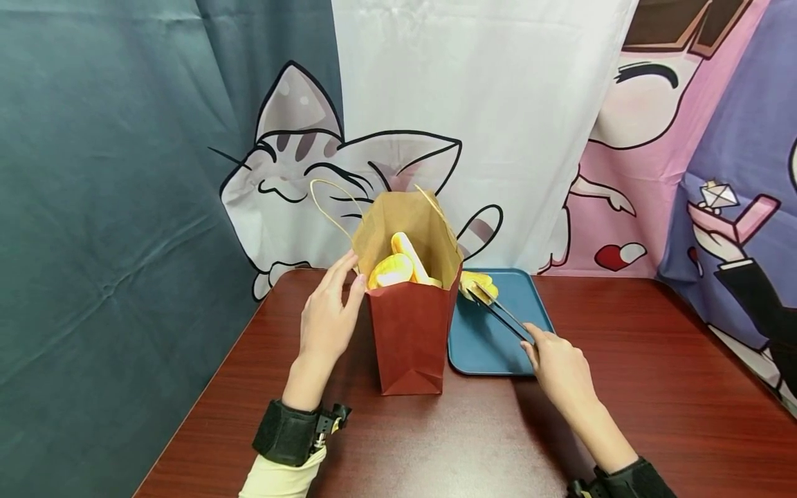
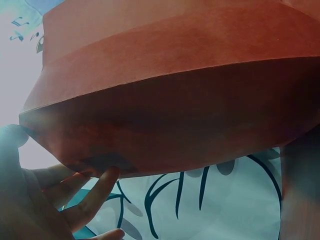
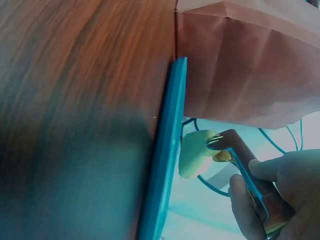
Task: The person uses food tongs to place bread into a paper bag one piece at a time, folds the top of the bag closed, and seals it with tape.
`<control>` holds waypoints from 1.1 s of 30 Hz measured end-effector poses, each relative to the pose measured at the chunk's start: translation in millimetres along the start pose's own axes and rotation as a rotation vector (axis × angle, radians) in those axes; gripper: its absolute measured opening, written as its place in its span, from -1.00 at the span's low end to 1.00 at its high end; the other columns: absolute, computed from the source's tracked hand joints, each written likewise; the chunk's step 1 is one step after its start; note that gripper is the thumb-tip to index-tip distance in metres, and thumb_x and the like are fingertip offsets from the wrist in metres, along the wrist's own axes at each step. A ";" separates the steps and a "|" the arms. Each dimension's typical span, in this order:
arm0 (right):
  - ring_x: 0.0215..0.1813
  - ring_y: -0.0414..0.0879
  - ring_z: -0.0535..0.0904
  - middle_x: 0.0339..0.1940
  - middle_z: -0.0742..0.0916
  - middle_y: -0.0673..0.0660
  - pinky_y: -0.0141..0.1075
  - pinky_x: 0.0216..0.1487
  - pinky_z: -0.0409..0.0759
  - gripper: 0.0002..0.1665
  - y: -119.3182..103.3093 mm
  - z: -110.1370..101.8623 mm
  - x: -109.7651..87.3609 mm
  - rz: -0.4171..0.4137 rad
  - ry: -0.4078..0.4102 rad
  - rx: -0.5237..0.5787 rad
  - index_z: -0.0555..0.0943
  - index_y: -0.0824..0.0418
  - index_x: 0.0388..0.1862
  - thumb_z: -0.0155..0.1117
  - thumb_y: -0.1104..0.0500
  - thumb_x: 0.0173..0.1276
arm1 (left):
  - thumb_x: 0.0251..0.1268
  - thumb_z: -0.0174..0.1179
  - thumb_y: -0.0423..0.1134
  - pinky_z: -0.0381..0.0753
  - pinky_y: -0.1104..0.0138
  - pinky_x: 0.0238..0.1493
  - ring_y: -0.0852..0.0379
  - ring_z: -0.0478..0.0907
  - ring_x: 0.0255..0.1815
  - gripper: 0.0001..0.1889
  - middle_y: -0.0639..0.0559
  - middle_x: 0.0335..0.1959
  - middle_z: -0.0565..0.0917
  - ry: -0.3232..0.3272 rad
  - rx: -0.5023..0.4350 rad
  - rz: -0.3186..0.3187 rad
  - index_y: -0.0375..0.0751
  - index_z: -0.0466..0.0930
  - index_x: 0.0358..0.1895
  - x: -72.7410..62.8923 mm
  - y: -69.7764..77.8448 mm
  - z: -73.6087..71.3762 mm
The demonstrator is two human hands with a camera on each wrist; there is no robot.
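A red paper bag (image 1: 407, 339) with a tan inside stands upright and open-topped on the table. Several pale yellow bread-like pieces (image 1: 394, 270) show inside its mouth. My left hand (image 1: 330, 315) touches the bag's left upper edge, its fingers fairly straight along the side and the thumb (image 2: 12, 137) by a corner. My right hand (image 1: 563, 366) holds metal tongs (image 1: 501, 317) between thumb and fingers. The tongs pinch a yellow bread-like piece (image 3: 195, 155) over the far left of the blue tray (image 1: 498, 346); whether it touches the tray I cannot tell.
The blue tray lies right beside the bag, partly behind it. Two thin cord handles (image 1: 333, 181) rise from the bag's mouth. Printed curtains (image 1: 498, 104) hang behind the brown wooden table (image 1: 486, 443).
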State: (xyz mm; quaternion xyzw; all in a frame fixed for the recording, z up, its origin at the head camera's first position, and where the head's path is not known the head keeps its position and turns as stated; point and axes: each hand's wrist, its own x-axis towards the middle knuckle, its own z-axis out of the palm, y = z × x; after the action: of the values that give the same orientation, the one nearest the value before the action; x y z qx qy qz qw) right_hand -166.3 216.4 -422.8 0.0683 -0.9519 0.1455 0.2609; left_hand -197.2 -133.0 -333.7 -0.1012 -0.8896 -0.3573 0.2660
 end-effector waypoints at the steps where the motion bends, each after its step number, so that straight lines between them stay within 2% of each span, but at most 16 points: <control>1: -0.33 0.28 0.71 -0.14 0.78 0.31 0.13 -0.46 0.62 -0.59 -0.6 -2.0 -0.2 -0.004 0.008 0.004 0.62 0.23 0.17 0.32 0.14 0.38 | 0.54 -0.08 0.13 0.54 -0.13 0.19 -0.05 0.48 0.39 -0.49 0.23 0.49 0.38 0.000 0.000 -0.001 0.13 0.39 0.45 0.0 0.3 0.0; 6: -0.36 0.21 0.70 -0.24 0.78 0.27 0.15 -0.42 0.63 -0.58 -3.2 -13.1 0.5 -0.031 0.069 0.021 0.63 0.25 0.17 0.35 0.15 0.36 | 0.53 -0.05 0.08 0.55 -0.14 0.16 -0.07 0.49 0.38 -0.50 0.22 0.49 0.38 0.001 -0.001 0.000 0.11 0.39 0.45 0.3 0.7 0.6; 13: -0.55 0.00 0.53 -0.50 0.67 0.12 0.04 -0.52 0.57 -0.61 -5.5 -26.5 3.2 -0.067 0.173 0.036 0.66 0.23 0.10 0.40 0.21 0.29 | 0.54 -0.07 0.10 0.52 -0.13 0.21 -0.04 0.47 0.40 -0.50 0.23 0.49 0.38 0.002 -0.002 0.005 0.14 0.39 0.45 0.7 0.3 1.5; 19: -0.58 -0.09 0.44 -0.54 0.64 0.09 -0.07 -0.57 0.51 -0.59 -5.9 -31.8 3.5 -0.085 0.193 0.045 0.64 0.22 0.12 0.39 0.22 0.29 | 0.54 -0.12 0.16 0.52 -0.12 0.22 -0.02 0.47 0.40 -0.48 0.24 0.49 0.38 0.006 -0.004 0.011 0.14 0.39 0.44 0.6 -0.7 2.5; 25: -0.58 -0.13 0.37 -0.59 0.56 0.05 -0.17 -0.56 0.42 -0.60 -7.7 -38.7 5.7 -0.103 0.225 0.061 0.64 0.22 0.11 0.40 0.23 0.28 | 0.54 -0.08 0.12 0.52 -0.12 0.23 -0.02 0.46 0.41 -0.50 0.24 0.49 0.38 0.003 -0.006 0.006 0.14 0.40 0.44 0.1 -0.5 2.6; 33: -0.56 -0.14 0.37 -0.59 0.52 0.01 -0.17 -0.54 0.38 -0.58 -11.1 -49.4 8.0 -0.096 0.246 0.082 0.64 0.18 0.13 0.40 0.23 0.28 | 0.54 -0.12 0.16 0.53 -0.12 0.22 -0.02 0.47 0.40 -0.48 0.23 0.49 0.39 0.006 0.001 0.011 0.13 0.39 0.44 -0.4 -0.5 2.2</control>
State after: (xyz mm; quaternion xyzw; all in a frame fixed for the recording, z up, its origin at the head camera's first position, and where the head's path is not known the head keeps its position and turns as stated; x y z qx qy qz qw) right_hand -147.3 220.9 -375.4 0.1061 -0.9017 0.1789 0.3791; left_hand -197.9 -131.8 -335.6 -0.1050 -0.8884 -0.3555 0.2709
